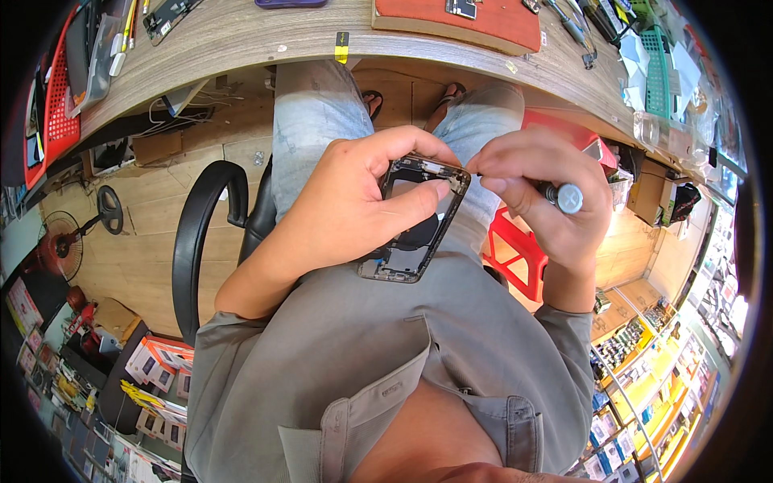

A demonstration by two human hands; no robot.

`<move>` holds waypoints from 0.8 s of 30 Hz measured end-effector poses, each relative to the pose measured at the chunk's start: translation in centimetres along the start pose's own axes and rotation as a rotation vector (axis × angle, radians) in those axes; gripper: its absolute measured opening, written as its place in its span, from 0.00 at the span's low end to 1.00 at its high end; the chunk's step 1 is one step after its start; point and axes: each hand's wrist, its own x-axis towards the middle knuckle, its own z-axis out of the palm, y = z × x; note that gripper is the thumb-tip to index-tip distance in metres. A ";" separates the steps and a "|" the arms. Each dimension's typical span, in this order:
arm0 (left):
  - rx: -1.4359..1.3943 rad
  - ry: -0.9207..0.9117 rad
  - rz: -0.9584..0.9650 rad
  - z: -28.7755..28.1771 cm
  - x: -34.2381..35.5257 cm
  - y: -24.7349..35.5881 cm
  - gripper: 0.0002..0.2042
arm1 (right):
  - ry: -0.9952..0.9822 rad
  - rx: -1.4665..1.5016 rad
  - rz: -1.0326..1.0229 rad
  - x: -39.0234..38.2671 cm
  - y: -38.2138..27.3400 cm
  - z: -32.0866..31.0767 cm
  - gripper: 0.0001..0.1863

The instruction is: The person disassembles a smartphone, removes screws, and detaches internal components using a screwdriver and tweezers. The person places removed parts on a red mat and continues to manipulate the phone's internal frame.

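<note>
1. While the left hand (346,201) gripped it between thumb and fingers, one opened smartphone housing (423,233) sat tilted at the centre of the frame.
2. Right hand (560,229), right of centre: fingers curled around a blue-capped screwdriver (570,198); thumb and forefinger pinched near the housing's corner, any content too small to tell.
3. Red-topped slab (451,28), upper right: rested on the wooden desk (241,40).

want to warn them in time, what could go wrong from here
The left grip holds the opened phone off the desk, so a slip might drop it to the floor. The left thumb lies over its exposed inside and could press on parts there. The right grip, close to the phone's edge, holds what looks like a screwdriver, which might scrape it.
</note>
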 end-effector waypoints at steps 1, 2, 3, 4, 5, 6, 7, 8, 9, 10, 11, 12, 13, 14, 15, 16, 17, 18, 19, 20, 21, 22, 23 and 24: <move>-0.007 0.001 -0.009 0.0 -0.1 0.0 0.11 | 0.002 0.015 -0.020 0.0 0.0 0.0 0.11; -0.014 0.002 -0.019 0.1 -0.1 0.0 0.11 | 0.003 -0.007 -0.039 -0.1 0.0 0.0 0.11; -0.014 0.000 -0.006 0.0 0.0 -0.1 0.11 | 0.005 -0.028 -0.055 -0.2 -0.1 -0.1 0.10; -0.014 -0.001 0.006 0.0 0.1 -0.2 0.11 | 0.006 -0.050 -0.071 -0.2 -0.2 -0.1 0.10; -0.014 -0.003 0.018 0.0 0.1 -0.4 0.11 | 0.001 -0.067 -0.087 -0.3 -0.2 -0.1 0.09; -0.009 -0.003 0.020 0.0 0.1 -0.4 0.11 | -0.004 -0.084 -0.107 -0.5 -0.3 -0.2 0.09; -0.004 -0.002 0.021 0.0 0.1 -0.4 0.11 | -0.009 -0.100 -0.127 -0.6 -0.3 -0.3 0.09; 0.001 -0.002 0.023 0.0 0.1 -0.4 0.11 | -0.010 -0.104 -0.144 -0.7 -0.1 -0.4 0.09; -0.001 -0.001 0.012 0.0 0.1 -0.3 0.11 | -0.010 -0.111 -0.159 -0.8 -0.1 -0.4 0.09; -0.003 -0.001 0.000 0.0 0.0 -0.1 0.11 | -0.009 -0.117 -0.174 -1.0 0.0 -0.5 0.09; -0.004 -0.001 -0.011 0.1 0.1 0.1 0.11 | 0.004 -0.111 -0.204 -1.0 0.3 -0.4 0.12; 0.003 0.000 -0.003 0.1 0.1 0.1 0.11 | 0.017 -0.103 -0.235 -0.9 0.6 -0.3 0.15; 0.010 0.001 0.004 0.1 0.1 0.0 0.11 | 0.030 -0.096 -0.266 -0.9 0.7 -0.3 0.18; 0.017 0.001 0.012 0.1 0.1 0.0 0.11 | 0.025 -0.114 -0.249 -0.9 0.6 -0.3 0.17; 0.020 -0.003 -0.003 0.0 0.1 0.1 0.11 | 0.019 -0.132 -0.232 -0.9 0.4 -0.4 0.17; 0.024 -0.008 -0.017 -0.1 0.0 0.2 0.11 | 0.014 -0.150 -0.216 -0.9 0.2 -0.4 0.16; 0.027 -0.013 -0.032 -0.1 0.0 0.2 0.11 | 0.020 -0.145 -0.188 -1.0 0.1 -0.3 0.14; 0.019 -0.008 -0.018 0.0 0.0 0.2 0.11 | 0.027 -0.139 -0.162 -1.0 0.0 -0.2 0.12; 0.011 -0.004 -0.004 0.1 0.0 0.1 0.11 | 0.034 -0.133 -0.135 -1.0 -0.1 -0.1 0.09; 0.002 0.001 0.010 0.1 0.0 0.1 0.11 | 0.040 -0.119 -0.110 -1.0 -0.3 0.0 0.09; 0.008 0.003 0.029 0.2 0.1 0.0 0.11 | 0.045 -0.106 -0.086 -0.9 -0.5 0.1 0.09; 0.015 0.006 0.047 0.2 0.1 -0.2 0.11 | 0.051 -0.092 -0.061 -0.8 -0.7 0.2 0.09; 0.021 0.008 0.065 0.2 0.1 -0.3 0.11 | 0.047 -0.081 -0.072 -0.8 -0.6 0.2 0.10; 0.033 0.003 0.045 0.1 0.1 -0.2 0.10 | 0.042 -0.070 -0.082 -0.8 -0.4 0.1 0.10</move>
